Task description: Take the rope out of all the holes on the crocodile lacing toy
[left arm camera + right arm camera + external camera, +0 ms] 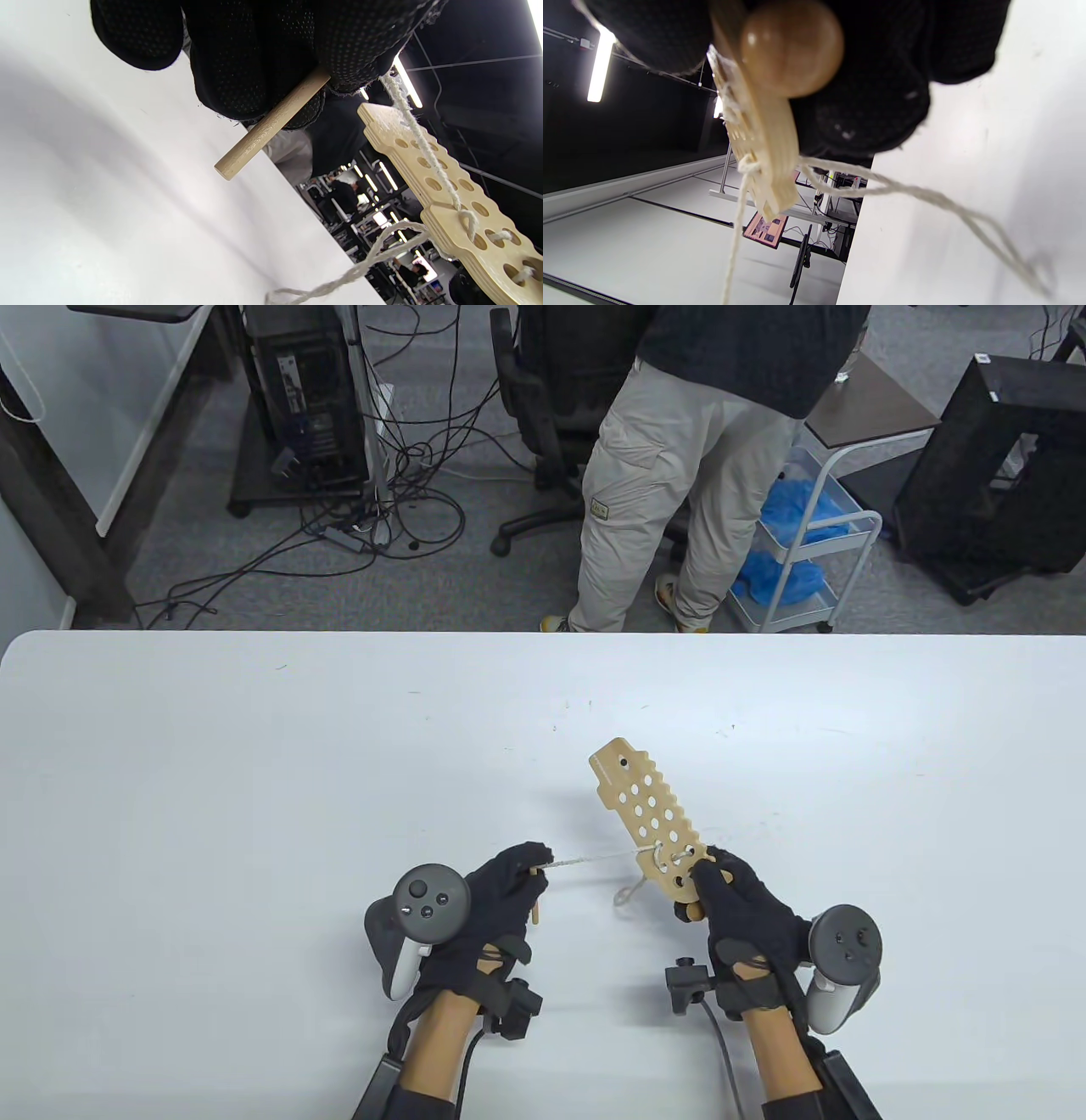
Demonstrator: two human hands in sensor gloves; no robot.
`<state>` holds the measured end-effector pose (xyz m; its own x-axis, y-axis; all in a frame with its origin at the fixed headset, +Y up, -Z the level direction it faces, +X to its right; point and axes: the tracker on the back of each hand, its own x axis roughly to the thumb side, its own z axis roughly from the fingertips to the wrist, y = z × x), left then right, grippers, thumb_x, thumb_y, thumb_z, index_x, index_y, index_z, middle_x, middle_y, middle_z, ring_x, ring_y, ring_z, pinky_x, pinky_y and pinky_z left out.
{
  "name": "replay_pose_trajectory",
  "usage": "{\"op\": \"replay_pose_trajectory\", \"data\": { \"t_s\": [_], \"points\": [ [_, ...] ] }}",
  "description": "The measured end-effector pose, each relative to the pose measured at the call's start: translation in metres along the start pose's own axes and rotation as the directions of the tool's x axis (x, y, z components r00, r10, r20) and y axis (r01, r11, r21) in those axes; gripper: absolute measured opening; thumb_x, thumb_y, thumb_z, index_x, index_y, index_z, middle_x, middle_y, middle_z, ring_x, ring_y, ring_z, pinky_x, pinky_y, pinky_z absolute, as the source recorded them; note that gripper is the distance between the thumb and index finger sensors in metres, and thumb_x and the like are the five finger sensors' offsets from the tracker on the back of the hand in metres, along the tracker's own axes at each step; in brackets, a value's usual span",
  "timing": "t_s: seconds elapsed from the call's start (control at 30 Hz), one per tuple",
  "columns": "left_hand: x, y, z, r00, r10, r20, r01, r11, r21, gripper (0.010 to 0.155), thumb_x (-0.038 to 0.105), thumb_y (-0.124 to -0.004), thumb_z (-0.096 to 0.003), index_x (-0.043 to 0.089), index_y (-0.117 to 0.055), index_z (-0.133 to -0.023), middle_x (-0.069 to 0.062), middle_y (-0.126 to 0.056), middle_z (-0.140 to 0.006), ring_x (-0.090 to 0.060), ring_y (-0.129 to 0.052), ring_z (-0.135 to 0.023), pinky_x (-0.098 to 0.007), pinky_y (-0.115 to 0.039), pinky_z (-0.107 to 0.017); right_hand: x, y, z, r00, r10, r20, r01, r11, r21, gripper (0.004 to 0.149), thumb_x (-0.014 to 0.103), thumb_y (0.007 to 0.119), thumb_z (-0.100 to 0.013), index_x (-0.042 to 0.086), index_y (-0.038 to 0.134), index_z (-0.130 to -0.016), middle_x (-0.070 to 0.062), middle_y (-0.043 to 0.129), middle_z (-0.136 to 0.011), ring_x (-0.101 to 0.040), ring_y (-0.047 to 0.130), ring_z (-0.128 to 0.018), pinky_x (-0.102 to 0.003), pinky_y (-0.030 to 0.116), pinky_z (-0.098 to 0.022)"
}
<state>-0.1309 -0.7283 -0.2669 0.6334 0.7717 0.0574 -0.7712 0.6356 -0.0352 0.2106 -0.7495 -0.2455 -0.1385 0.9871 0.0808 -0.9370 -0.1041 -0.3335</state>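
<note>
Left hand (501, 891) fingers pinched wooden lacing peg (271, 123), rope (594, 859) taut; right hand (738, 899) gripped crocodile lacing toy (649, 823), lower centre, above desk (254, 814). Risk: slack loop snagging remaining holes, jerking toy loose.

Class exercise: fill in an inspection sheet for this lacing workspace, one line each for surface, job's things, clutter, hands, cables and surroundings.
Surface: white table, faint marks.
Job's things: pale wooden crocodile lacing board held off the table; white rope threaded only through holes near the gripped end, a loop hanging below; wooden lacing needle; round wooden bead.
Clutter: nothing seen.
Hands: left hand grips needle, rope taut; right hand grips board.
Cables: glove leads at wrists; tangle on floor.
Surroundings: standing person, computer tower, white cart.
</note>
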Motion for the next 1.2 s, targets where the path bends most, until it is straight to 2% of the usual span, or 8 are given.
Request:
{"op": "replay_pose_trajectory", "data": {
  "t_s": [0.57,1.2],
  "points": [
    [-0.008,0.009,-0.001,0.999,0.031,-0.030,-0.029,0.998,0.049,0.047,0.039,-0.081,-0.0487,0.042,-0.078,-0.095,0.003,-0.098,-0.083,-0.021,-0.097,-0.068,-0.050,-0.081,-0.055,-0.016,-0.017,-0.006,0.981,-0.133,-0.140,0.121,0.988,-0.092,0.048,0.038,0.082,-0.043,0.003,0.086,-0.076,-0.022,0.100,-0.057,-0.033,0.102,-0.036,-0.058,0.079,-0.041],
    [-0.018,0.017,-0.002,0.995,0.075,-0.067,-0.068,0.993,0.093,0.047,0.039,-0.080,-0.0495,0.042,-0.077,-0.096,0.003,-0.098,-0.083,-0.020,-0.096,-0.069,-0.049,-0.081,-0.055,-0.022,-0.027,-0.010,0.952,-0.237,-0.192,0.215,0.968,-0.132,0.049,0.039,0.080,-0.044,0.003,0.085,-0.077,-0.022,0.099,-0.059,-0.033,0.102,-0.038,-0.058,0.079,-0.042]
  ]
}}
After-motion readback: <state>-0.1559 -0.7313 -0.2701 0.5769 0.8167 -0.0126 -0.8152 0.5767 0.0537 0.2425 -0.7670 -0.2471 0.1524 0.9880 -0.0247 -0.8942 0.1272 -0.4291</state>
